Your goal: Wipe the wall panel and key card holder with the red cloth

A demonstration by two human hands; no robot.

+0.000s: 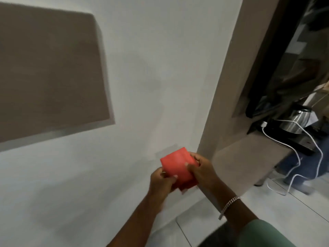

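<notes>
A folded red cloth (178, 166) is held low in front of a white wall (151, 68). My left hand (162, 180) pinches its lower left edge. My right hand (203, 168), with a silver bracelet on the wrist, grips its right side. A large grey-brown wall panel (49, 73) sits on the wall at the upper left, well above and left of the cloth. No key card holder shows in this view. The picture is blurred.
A beige column (231, 86) stands right of the wall. Beyond it a counter (249, 152) carries a steel kettle (295, 120) and a black tray, with a white cable (302, 139) hanging to the tiled floor (267, 207).
</notes>
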